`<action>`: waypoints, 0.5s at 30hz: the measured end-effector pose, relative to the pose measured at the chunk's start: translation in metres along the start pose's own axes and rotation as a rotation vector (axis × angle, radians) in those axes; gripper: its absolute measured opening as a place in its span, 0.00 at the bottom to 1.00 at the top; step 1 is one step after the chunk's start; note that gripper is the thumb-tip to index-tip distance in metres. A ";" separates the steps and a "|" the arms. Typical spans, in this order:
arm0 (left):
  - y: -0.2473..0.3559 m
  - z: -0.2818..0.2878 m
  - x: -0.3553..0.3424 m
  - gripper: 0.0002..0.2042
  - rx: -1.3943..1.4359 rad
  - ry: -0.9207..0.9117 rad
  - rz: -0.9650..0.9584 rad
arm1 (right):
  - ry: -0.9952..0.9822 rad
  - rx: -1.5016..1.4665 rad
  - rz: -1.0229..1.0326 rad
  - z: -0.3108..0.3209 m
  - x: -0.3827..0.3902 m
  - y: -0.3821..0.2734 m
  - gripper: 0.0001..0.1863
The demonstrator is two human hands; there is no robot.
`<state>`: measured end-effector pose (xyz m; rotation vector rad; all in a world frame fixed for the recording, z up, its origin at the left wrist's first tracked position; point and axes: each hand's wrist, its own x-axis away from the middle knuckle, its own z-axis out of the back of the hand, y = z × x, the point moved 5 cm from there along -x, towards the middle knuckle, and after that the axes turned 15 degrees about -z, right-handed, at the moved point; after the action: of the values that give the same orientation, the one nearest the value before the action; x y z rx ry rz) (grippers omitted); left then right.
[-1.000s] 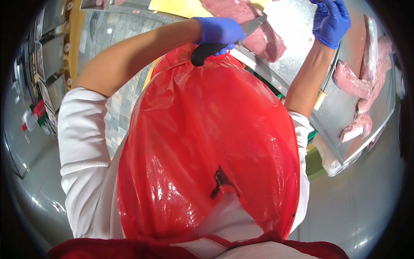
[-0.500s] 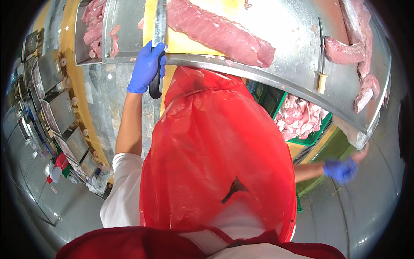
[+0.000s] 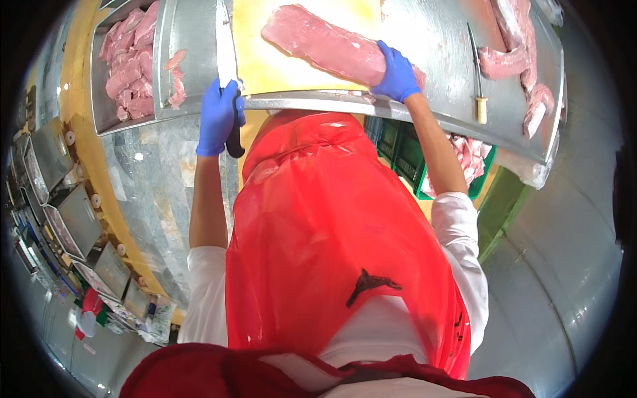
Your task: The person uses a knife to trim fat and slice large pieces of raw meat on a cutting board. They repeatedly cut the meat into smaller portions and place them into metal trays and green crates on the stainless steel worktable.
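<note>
In a blue glove, my left hand (image 3: 217, 118) is closed round the black handle of a knife (image 3: 226, 50), its long blade pointing away from me along the left edge of the yellow cutting board (image 3: 252, 73). My right hand (image 3: 397, 71), gloved in blue too, lies over the near right end of a long pink pork loin (image 3: 325, 43), fingers bent across the meat. The loin stretches slantwise over the board, its right end reaching the metal table. Under my right palm, the contact with the meat is hidden.
A metal tray (image 3: 97, 79) of meat slices stands at the left, with small scraps (image 3: 176, 79) beside it. On the right lie a sharpening steel (image 3: 478, 73) and several long meat strips (image 3: 524, 53). Below the table edge (image 3: 298, 104) sits a green crate (image 3: 488, 169) of trimmings.
My right hand has come up from low at the right and now rests on the loin. The left still holds the knife. The view has shifted slightly, showing more of the tray.
</note>
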<state>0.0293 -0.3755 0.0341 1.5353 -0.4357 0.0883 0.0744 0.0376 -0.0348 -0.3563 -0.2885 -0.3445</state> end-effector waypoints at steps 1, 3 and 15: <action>-0.005 0.012 0.007 0.12 0.017 0.030 -0.003 | -0.060 -0.046 0.002 -0.007 -0.011 0.012 0.61; -0.022 0.040 0.026 0.11 0.034 0.115 0.032 | -0.071 -0.015 -0.012 -0.004 -0.015 0.017 0.58; -0.087 0.134 0.099 0.11 0.173 0.441 0.010 | -0.930 -0.870 -0.368 0.045 -0.012 0.005 0.50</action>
<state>0.1192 -0.5312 -0.0193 1.6270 -0.0849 0.4735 0.0557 0.0626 0.0003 -1.3356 -1.1329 -0.6492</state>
